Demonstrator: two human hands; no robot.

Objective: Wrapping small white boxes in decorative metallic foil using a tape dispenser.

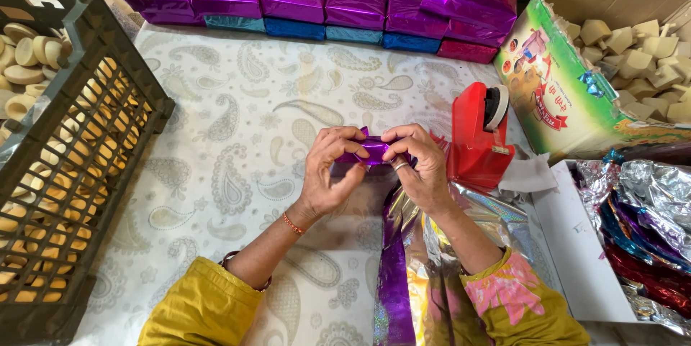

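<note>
From the head camera we look down on our two hands meeting over the paisley tablecloth (237, 144). Our left hand (327, 173) and right hand (421, 166) both grasp one small purple foil-wrapped piece (372, 149), pinched between the fingertips of each hand and held just above the cloth. The foil is bright, glossy violet, creased at the ends where our fingers press it, and it already covers whatever is inside; we cannot tell whether the ends are sealed.

Judging from how things lie, the work is well under way but far from finished. Beyond our hands, at the far edge of the table, stands a row of wrapped blocks (309, 1) in purple foil, stacked on blue, teal and red ones. To the right of our right hand, just beside it, sits a red tape dispenser (476, 141), and further right a torn cardboard box (568, 108) still holds many bare cream-coloured pieces. To the left of our left hand, well apart, a dark plastic crate (86, 152) is filled with round pale pieces.

Under our right forearm lie loose foil sheets (403, 274), purple and silver, and at the right edge a heap of coloured foil (648, 224) waits in silver, blue and red.
</note>
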